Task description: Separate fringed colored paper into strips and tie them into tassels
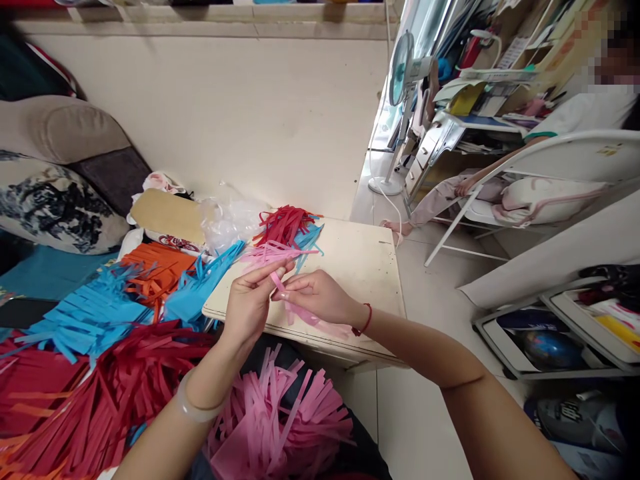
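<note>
My left hand [253, 293] and my right hand [313, 293] meet above the near edge of a small cream table [357, 267]. Between them is a pink fringed strip [278, 283], pinched by the fingers of both. Its loose pink fringe [315, 321] hangs below my right hand. Behind my hands, a red fringe bundle [285, 223], a pink bundle [273, 252] and a blue bundle [309, 239] lie on the table. A large pink fringed bunch [280, 420] rests on my lap.
Blue fringed sheets [95, 307], orange ones [157, 270] and red ones [120, 393] are piled at the left. A clear plastic bag [227, 220] lies behind them. At the right stand a fan [400, 73], a white chair [560, 157] with a seated person, and a cart [520, 327].
</note>
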`<action>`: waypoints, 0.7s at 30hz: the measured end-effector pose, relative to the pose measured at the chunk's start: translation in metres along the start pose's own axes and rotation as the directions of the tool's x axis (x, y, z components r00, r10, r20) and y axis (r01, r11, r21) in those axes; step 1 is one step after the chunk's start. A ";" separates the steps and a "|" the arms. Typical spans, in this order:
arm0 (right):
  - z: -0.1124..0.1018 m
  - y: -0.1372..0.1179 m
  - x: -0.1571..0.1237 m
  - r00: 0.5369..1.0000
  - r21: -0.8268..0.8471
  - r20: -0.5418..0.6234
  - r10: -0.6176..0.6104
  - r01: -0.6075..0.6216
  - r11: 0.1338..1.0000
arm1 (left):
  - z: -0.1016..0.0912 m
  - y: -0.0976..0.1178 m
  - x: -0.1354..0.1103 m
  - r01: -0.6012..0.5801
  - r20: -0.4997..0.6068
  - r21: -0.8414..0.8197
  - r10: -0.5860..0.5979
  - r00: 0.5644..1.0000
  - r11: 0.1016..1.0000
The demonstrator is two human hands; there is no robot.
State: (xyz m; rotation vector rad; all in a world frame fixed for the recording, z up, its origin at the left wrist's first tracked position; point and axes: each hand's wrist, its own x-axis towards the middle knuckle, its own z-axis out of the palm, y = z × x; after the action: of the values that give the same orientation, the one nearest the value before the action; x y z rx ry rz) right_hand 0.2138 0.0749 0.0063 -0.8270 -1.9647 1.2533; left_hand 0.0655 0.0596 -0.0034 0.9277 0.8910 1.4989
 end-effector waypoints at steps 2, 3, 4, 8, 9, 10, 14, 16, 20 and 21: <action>-0.002 0.002 0.004 0.998 -0.063 -0.036 -0.059 0.057 0.996 | -0.006 0.002 0.002 0.011 0.067 -0.053 -0.007 0.998 0.999; -0.002 0.002 0.007 0.994 -0.093 -0.050 -0.093 0.088 0.992 | -0.008 0.002 0.002 0.007 0.096 -0.076 0.000 0.995 0.997; -0.001 0.003 0.009 0.990 -0.126 -0.057 -0.126 0.118 0.985 | -0.009 0.001 0.002 -0.003 0.116 -0.092 0.013 0.993 0.996; 0.007 0.005 0.014 0.970 -0.299 -0.062 -0.235 0.206 0.932 | -0.009 -0.007 0.001 -0.090 0.037 -0.128 0.095 0.995 0.988; 0.009 0.005 0.015 0.965 -0.341 -0.056 -0.258 0.224 0.913 | -0.009 -0.009 0.001 -0.105 0.007 -0.140 0.107 0.994 0.985; 0.010 0.005 0.018 0.959 -0.367 -0.037 -0.282 0.249 0.896 | -0.011 -0.010 0.001 -0.109 -0.017 -0.156 0.108 0.994 0.982; 0.001 0.008 0.061 0.937 -0.232 0.209 -0.279 0.324 0.917 | -0.026 -0.005 0.005 -0.142 -0.119 -0.221 0.117 0.986 0.965; -0.006 0.011 0.103 0.958 -0.139 0.238 -0.159 0.196 0.971 | -0.036 0.000 0.006 -0.192 -0.162 -0.242 0.156 0.974 0.951; -0.008 0.017 0.186 0.995 -0.156 -0.089 -0.040 0.026 0.987 | -0.045 0.006 0.005 -0.198 -0.148 -0.286 0.161 0.976 0.937; -0.005 0.018 0.199 0.990 -0.156 -0.131 -0.048 0.027 0.987 | -0.045 0.005 0.004 -0.174 -0.132 -0.295 0.140 0.981 0.940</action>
State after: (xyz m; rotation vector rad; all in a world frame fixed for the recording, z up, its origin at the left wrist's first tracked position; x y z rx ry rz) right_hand 0.1040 0.2407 0.0296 -0.9212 -1.9769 1.0065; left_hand 0.0221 0.0606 -0.0171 0.7061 0.6472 1.7807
